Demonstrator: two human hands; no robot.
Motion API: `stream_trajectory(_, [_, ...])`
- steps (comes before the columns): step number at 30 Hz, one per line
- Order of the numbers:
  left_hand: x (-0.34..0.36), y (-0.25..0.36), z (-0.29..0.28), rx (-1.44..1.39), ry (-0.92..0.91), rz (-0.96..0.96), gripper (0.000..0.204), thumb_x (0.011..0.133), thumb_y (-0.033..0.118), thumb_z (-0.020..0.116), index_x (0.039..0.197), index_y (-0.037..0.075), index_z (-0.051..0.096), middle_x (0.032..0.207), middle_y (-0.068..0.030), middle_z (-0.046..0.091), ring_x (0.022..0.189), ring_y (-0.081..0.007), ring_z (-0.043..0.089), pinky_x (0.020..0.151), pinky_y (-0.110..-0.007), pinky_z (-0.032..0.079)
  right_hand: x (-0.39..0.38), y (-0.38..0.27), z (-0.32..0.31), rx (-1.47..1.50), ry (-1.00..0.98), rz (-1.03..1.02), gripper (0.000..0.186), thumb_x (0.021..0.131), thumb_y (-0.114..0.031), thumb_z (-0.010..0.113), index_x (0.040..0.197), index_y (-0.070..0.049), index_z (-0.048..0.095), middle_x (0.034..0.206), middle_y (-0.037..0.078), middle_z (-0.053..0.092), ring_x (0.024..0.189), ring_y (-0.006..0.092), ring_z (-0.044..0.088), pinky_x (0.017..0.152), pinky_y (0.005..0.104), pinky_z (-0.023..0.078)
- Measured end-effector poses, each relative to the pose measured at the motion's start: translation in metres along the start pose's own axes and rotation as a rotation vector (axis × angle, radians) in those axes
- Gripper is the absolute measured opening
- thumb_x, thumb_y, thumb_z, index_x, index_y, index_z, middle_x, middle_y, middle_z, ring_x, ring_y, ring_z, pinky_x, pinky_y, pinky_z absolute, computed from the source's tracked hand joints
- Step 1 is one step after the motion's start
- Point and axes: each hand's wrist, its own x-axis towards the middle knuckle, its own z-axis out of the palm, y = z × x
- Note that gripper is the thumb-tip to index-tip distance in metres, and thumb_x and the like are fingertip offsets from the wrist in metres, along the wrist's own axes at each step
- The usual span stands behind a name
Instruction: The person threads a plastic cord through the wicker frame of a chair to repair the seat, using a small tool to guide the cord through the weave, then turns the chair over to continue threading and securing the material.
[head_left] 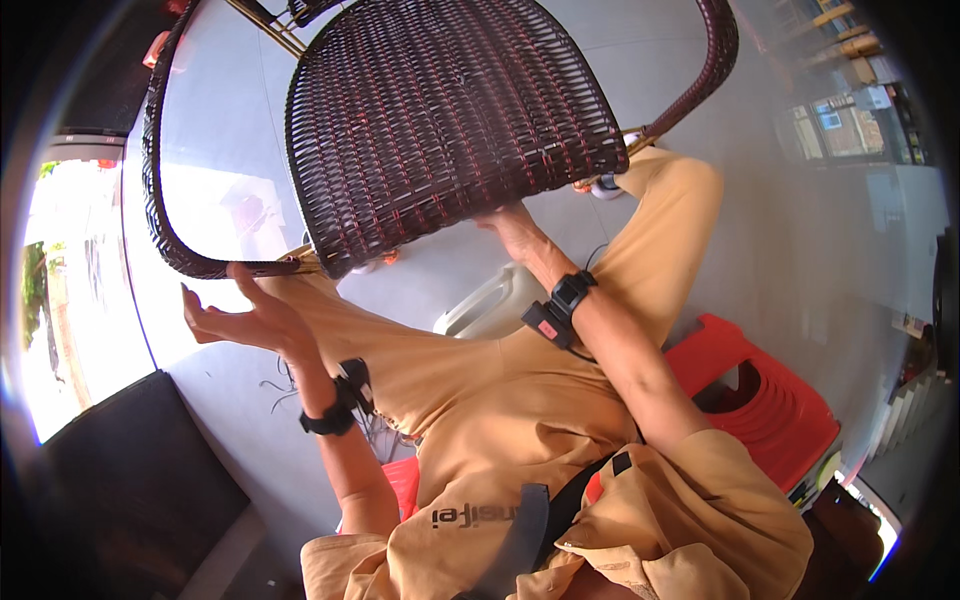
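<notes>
A dark brown woven wicker chair (455, 110) with red strands fills the upper middle. Curved wrapped arms reach out on both its sides. My left hand (250, 315) is open, fingers spread, just below the left chair arm (160, 215); one fingertip meets or nearly meets its wrapped end. My right hand (515, 232) reaches under the near edge of the woven panel. Its fingers are mostly hidden there, so their grip does not show.
Between my legs on the grey floor stands a whitish plastic jug (490, 305) with a handle. Red plastic stools (770, 410) are at my right side. A black panel-like object (140, 490) lies at lower left. Bright glass is at far left, and loose cords lie near my left thigh.
</notes>
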Motion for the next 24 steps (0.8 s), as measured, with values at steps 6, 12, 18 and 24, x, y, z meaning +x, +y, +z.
stream_trajectory(6, [-0.052, 0.052, 0.016, -0.266, -0.303, 0.073, 0.046, 0.074, 0.000, 0.062, 0.116, -0.001, 0.044, 0.116, -0.0155, 0.042, 0.109, -0.0297, 0.037, 0.093, -0.039, 0.033, -0.013, 0.003, 0.010, 0.194, 0.018, 0.026, 0.049, 0.068, 0.001, 0.062, 0.113, -0.014, 0.050, 0.096, -0.004, 0.054, 0.081, 0.0088, 0.050, 0.064, 0.0249, 0.042])
stream_trajectory(12, [-0.082, 0.061, 0.051, -0.525, -0.696, 0.042, 0.052, 0.073, -0.001, 0.061, 0.122, 0.001, 0.042, 0.117, -0.0186, 0.043, 0.110, -0.0316, 0.042, 0.095, -0.039, 0.034, -0.016, -0.003, 0.013, 0.186, -0.003, 0.091, 0.049, 0.071, -0.001, 0.061, 0.117, -0.013, 0.048, 0.104, -0.002, 0.055, 0.085, 0.0098, 0.052, 0.064, 0.0246, 0.044])
stream_trajectory(18, [-0.088, 0.083, 0.061, -0.241, -1.030, 0.349, 0.073, 0.070, 0.023, 0.071, 0.132, 0.006, 0.037, 0.130, -0.0162, 0.038, 0.122, -0.0342, 0.034, 0.103, -0.046, 0.023, -0.013, 0.026, 0.012, -0.100, -0.050, -0.085, 0.020, 0.085, -0.019, 0.057, 0.099, -0.005, 0.058, 0.088, 0.004, 0.062, 0.072, 0.0104, 0.058, 0.050, 0.0219, 0.045])
stream_trajectory(24, [-0.097, 0.078, 0.072, -0.051, -1.051, 0.502, 0.077, 0.072, 0.042, 0.064, 0.137, 0.017, 0.033, 0.143, -0.0120, 0.025, 0.130, -0.0306, 0.025, 0.105, -0.049, 0.014, -0.031, 0.021, 0.011, -0.287, -0.006, 0.011, 0.037, 0.091, -0.028, 0.046, 0.065, -0.003, 0.054, 0.054, 0.001, 0.048, 0.047, 0.0081, 0.045, 0.044, 0.0235, 0.036])
